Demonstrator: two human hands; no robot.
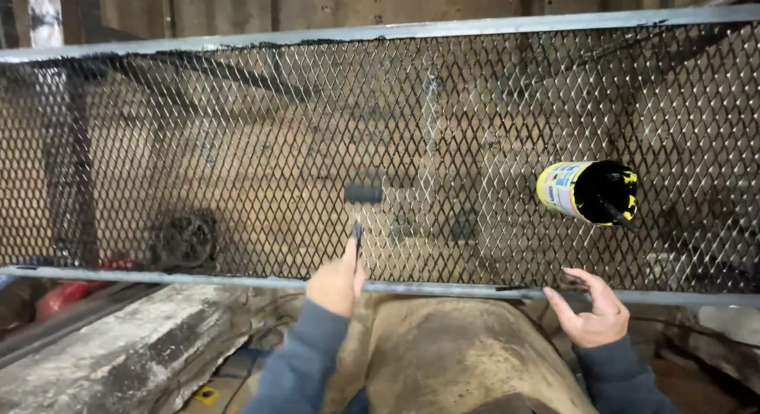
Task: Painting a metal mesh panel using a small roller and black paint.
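Observation:
A wide expanded-metal mesh panel (237, 145) in a grey steel frame (158, 276) fills the view, and its left part looks darker than the right. My left hand (336, 281) grips the handle of a small paint roller (362, 194), whose black roller head rests against the mesh near the middle. My right hand (592, 313) is empty, with its fingers spread, just below the frame's lower rail. A yellow paint can (586, 192) lies on its side on the mesh up and to the right, its open mouth black with paint.
A rough concrete beam (119, 343) runs along the lower left, with a red object (59, 297) beside it. A dark round metal part (186, 240) shows behind the mesh. A dusty tan rounded surface (451, 355) lies between my arms.

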